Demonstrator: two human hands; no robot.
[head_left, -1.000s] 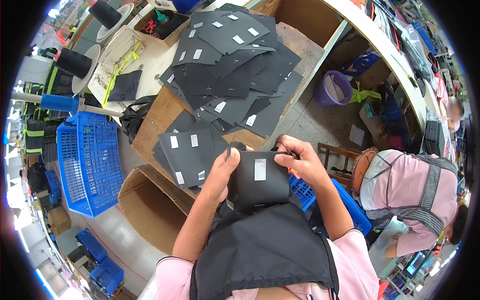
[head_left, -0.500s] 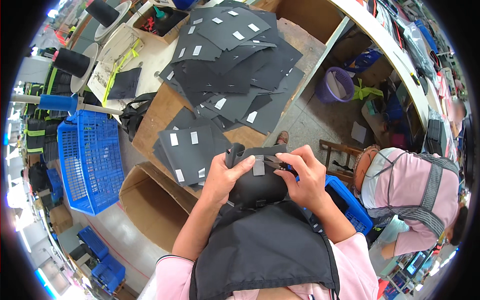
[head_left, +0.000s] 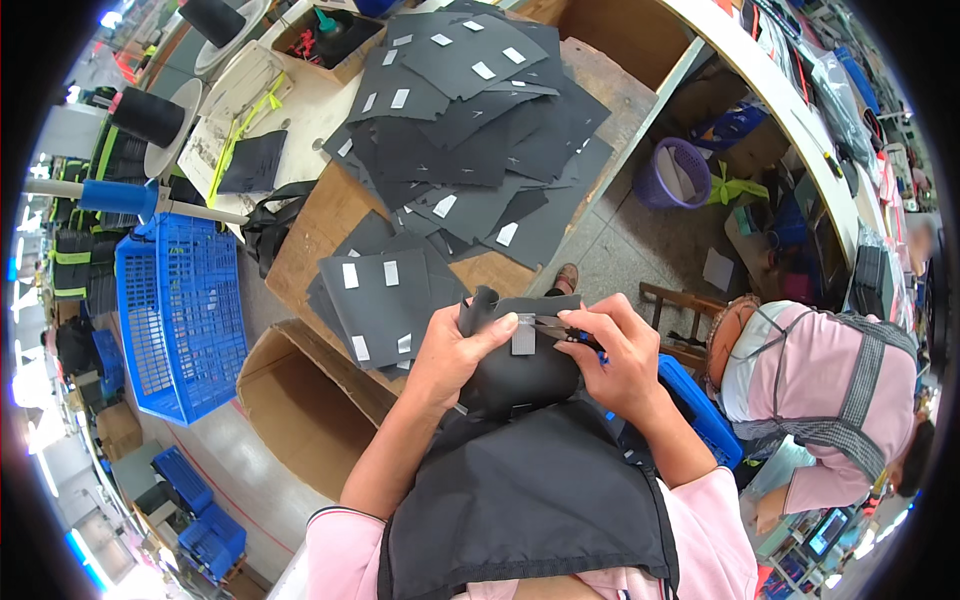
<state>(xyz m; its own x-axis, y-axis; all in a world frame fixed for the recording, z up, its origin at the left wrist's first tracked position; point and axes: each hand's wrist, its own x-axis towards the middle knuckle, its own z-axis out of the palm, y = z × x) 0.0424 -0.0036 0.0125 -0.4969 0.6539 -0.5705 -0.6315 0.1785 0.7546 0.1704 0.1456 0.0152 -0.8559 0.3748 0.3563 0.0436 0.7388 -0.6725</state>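
Observation:
Bent over in front of my apron, a black sheet panel (head_left: 515, 382) has a small light grey patch (head_left: 523, 342) near its upper edge. My left hand (head_left: 445, 355) pinches this panel beside the patch, thumb on top. In my right hand (head_left: 625, 355) is a pair of dark thread snips (head_left: 556, 329), held between thumb and fingers. Their tips point left and lie at the upper part of the patch, near my left thumb. I cannot make out any thread between the blades. Just beyond my left hand lies a smaller stack of similar patched panels (head_left: 375, 290).
A large heap of black panels (head_left: 470, 150) covers much of the wooden board (head_left: 300, 235). An open cardboard box (head_left: 300, 400) and a blue crate (head_left: 180, 320) stand at left. To the right are a purple basket (head_left: 672, 172) and a co-worker in pink (head_left: 800, 370).
My hands, the panel and the snips hold nearly the same pose, with the view shifted slightly. A co-worker's hand at the right shows more clearly now.

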